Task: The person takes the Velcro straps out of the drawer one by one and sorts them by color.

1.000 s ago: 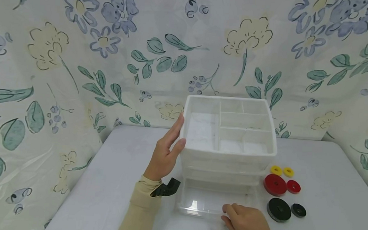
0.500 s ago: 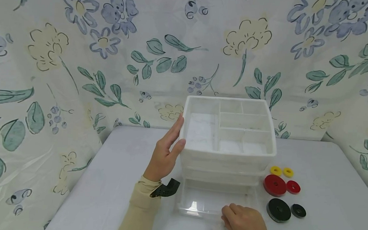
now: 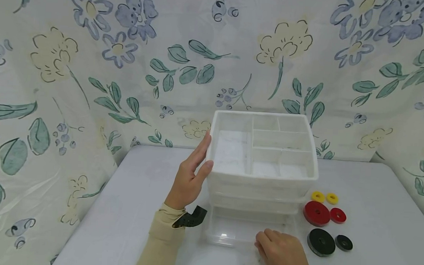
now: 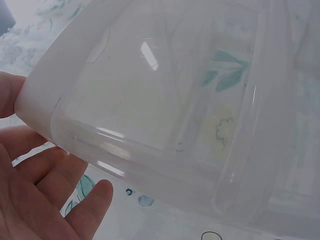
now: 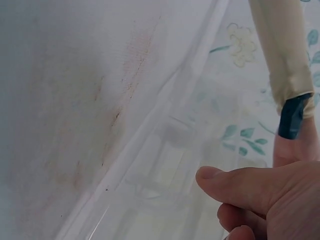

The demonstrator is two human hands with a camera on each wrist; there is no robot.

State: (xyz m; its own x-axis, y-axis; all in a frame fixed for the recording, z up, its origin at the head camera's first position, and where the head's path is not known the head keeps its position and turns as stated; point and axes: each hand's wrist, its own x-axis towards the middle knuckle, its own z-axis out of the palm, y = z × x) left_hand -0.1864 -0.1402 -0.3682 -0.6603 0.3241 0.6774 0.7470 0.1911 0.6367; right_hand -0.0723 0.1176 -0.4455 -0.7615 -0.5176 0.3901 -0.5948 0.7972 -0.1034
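A white plastic drawer organizer [image 3: 263, 187] with a compartmented top tray [image 3: 230, 149] stands on the table. My left hand [image 3: 189, 179] lies along its left side, fingers nearly straight and thumb touching the wall near the front corner. The left wrist view shows that thumb and those fingers at the corner of the translucent body [image 4: 135, 85]. Below, a clear drawer [image 3: 235, 228] is pulled out, with nothing seen inside. My right hand [image 3: 285, 252] holds the front edge of this drawer with curled fingers. In the right wrist view its thumb reaches over the clear plastic; the contact is partly hidden.
Right of the organizer lie two yellow rings [image 3: 325, 197], a large red disc [image 3: 317, 213], a small red disc [image 3: 338, 215], a large black disc [image 3: 321, 242] and a small black disc [image 3: 344, 242]. A floral cloth [image 3: 166, 34] hangs behind the white table [image 3: 121, 216].
The right hand's thumb and fingers have drawn closer together, and the hand has shifted slightly forward. The drawer's front edge has slid a little inward. The left hand stays on the organizer's side.
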